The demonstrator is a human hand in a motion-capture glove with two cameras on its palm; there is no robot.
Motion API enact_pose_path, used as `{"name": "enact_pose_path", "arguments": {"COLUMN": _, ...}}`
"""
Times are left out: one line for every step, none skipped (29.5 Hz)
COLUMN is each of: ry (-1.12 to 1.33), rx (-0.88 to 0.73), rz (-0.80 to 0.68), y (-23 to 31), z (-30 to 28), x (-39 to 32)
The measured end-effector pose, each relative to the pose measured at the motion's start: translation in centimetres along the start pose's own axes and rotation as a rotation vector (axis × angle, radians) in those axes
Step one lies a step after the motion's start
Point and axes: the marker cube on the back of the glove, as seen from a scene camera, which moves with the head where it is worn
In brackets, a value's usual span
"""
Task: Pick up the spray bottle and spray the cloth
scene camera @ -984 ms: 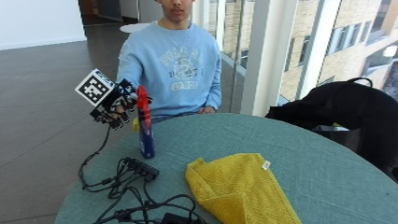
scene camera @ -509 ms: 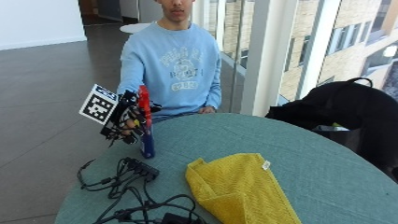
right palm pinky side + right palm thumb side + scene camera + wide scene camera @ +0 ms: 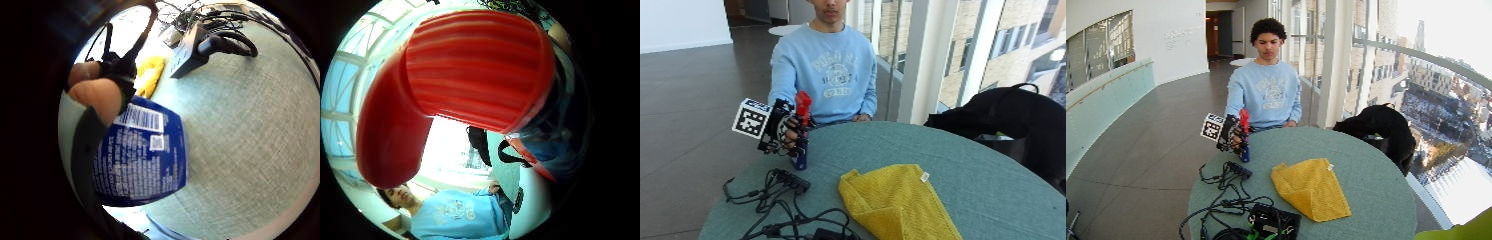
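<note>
- The gloved right hand [image 3: 788,132] is curling its fingers round the spray bottle [image 3: 800,131], gripping it just below the red trigger head, left of centre in the outside view.
- The spray bottle is standing upright, its blue base at or just above the counter [image 3: 986,175] near the left edge; contact is hard to tell.
- Whether any liquid is inside is not showing; the blue label is covering the body.
- The yellow cloth [image 3: 896,202] is lying folded on the counter, lower centre, apart from the bottle.
- A black cable tangle [image 3: 783,200] is sitting lower left, partly cut off.
- A black bag [image 3: 1013,117] is resting at the right edge.
</note>
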Motion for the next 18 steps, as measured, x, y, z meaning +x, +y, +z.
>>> {"name": "enact_pose_path", "arguments": {"ry": 0.004, "rx": 0.003, "rz": -0.003, "y": 0.0, "z": 0.1, "x": -0.1}}
{"name": "enact_pose_path", "arguments": {"ry": 0.008, "rx": 0.007, "rz": -0.009, "y": 0.0, "z": 0.3, "x": -0.1}}
{"name": "enact_pose_path", "arguments": {"ry": 0.013, "rx": 0.013, "rz": -0.017, "y": -0.1, "z": 0.4, "x": -0.2}}
{"name": "enact_pose_path", "arguments": {"ry": 0.018, "rx": 0.021, "rz": -0.025, "y": -0.1, "z": 0.5, "x": -0.2}}
{"name": "enact_pose_path", "arguments": {"ry": 0.021, "rx": 0.031, "rz": -0.03, "y": -0.2, "z": 0.5, "x": -0.3}}
{"name": "enact_pose_path", "arguments": {"ry": 0.024, "rx": 0.04, "rz": -0.03, "y": -0.4, "z": 0.6, "x": -0.3}}
{"name": "enact_pose_path", "arguments": {"ry": 0.026, "rx": 0.05, "rz": -0.028, "y": -0.5, "z": 0.6, "x": -0.4}}
{"name": "enact_pose_path", "arguments": {"ry": 0.027, "rx": 0.06, "rz": -0.024, "y": -0.7, "z": 0.7, "x": -0.5}}
{"name": "enact_pose_path", "arguments": {"ry": 0.026, "rx": 0.069, "rz": -0.022, "y": -0.8, "z": 0.7, "x": -0.6}}
{"name": "enact_pose_path", "arguments": {"ry": 0.025, "rx": 0.077, "rz": -0.023, "y": -0.8, "z": 0.7, "x": -0.6}}
{"name": "enact_pose_path", "arguments": {"ry": 0.023, "rx": 0.08, "rz": -0.026, "y": -0.8, "z": 0.8, "x": -0.7}}
{"name": "enact_pose_path", "arguments": {"ry": 0.022, "rx": 0.078, "rz": -0.029, "y": -0.7, "z": 0.8, "x": -0.8}}
{"name": "enact_pose_path", "arguments": {"ry": 0.022, "rx": 0.069, "rz": -0.032, "y": -0.7, "z": 0.8, "x": -1.0}}
{"name": "enact_pose_path", "arguments": {"ry": 0.024, "rx": 0.058, "rz": -0.034, "y": -0.6, "z": 0.9, "x": -1.2}}
{"name": "enact_pose_path", "arguments": {"ry": 0.027, "rx": 0.045, "rz": -0.037, "y": -0.6, "z": 0.9, "x": -1.5}}
{"name": "enact_pose_path", "arguments": {"ry": 0.031, "rx": 0.032, "rz": -0.042, "y": -0.6, "z": 1.0, "x": -1.9}}
{"name": "enact_pose_path", "arguments": {"ry": 0.035, "rx": 0.018, "rz": -0.045, "y": -0.7, "z": 1.1, "x": -2.4}}
{"name": "enact_pose_path", "arguments": {"ry": 0.041, "rx": 0.004, "rz": -0.046, "y": -0.8, "z": 1.2, "x": -2.9}}
